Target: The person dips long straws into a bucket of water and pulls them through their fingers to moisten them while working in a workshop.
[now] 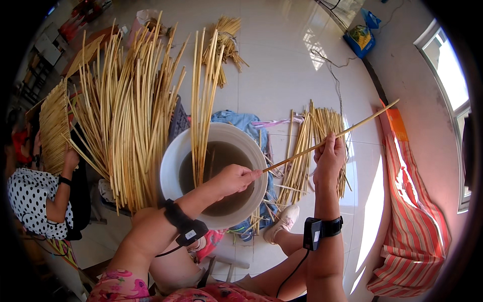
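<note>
A single long straw-coloured stick slants up to the right between my hands. My left hand pinches its lower end, above the white bucket. My right hand grips it farther along, with the stick's far end reaching toward the wall. The bucket holds murky water, with several long sticks standing in it. At its left, a large bundle of sticks leans in a dark plastic crate. Shorter sticks lie on the floor to its right.
A co-worker in a dotted top sits at the left with a woven panel. Another stick bundle lies behind the bucket. Blue cloth is under the bucket. Striped fabric, a wall and a window edge are at the right.
</note>
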A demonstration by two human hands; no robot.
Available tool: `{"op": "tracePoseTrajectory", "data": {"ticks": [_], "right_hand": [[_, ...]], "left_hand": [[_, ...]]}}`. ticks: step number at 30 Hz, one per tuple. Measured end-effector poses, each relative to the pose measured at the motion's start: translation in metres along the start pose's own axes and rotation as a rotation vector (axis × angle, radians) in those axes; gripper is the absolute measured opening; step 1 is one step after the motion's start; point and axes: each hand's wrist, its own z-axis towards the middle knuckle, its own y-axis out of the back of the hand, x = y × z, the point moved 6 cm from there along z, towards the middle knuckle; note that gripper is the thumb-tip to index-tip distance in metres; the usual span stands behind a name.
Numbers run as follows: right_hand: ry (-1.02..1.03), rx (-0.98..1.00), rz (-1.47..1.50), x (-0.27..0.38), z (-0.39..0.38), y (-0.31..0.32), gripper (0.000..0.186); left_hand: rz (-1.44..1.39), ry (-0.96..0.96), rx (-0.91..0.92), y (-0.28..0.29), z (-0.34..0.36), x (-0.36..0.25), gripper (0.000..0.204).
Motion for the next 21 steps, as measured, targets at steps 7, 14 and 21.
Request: {"op": "tracePoseTrajectory", "data": {"ticks": [7,14,21], "right_hand": [[0.008,-0.121,0.001,0.005,0.01,0.015,0.027],[0.03,-0.082,-0.05,0.01,0.002,0.011,0.027],[0.099,-0.033,-0.036,0.01,-0.002,0.002,0.028]], "left_hand": [[0.015,-0.214,0.066,0.001,-0.011,-0.023,0.024],[0.02,-0.25,0.069,0.003,-0.008,-0.022,0.021],[-0.062,-0.092,-0.006,0.009,0.003,-0.001,0.019]]}}
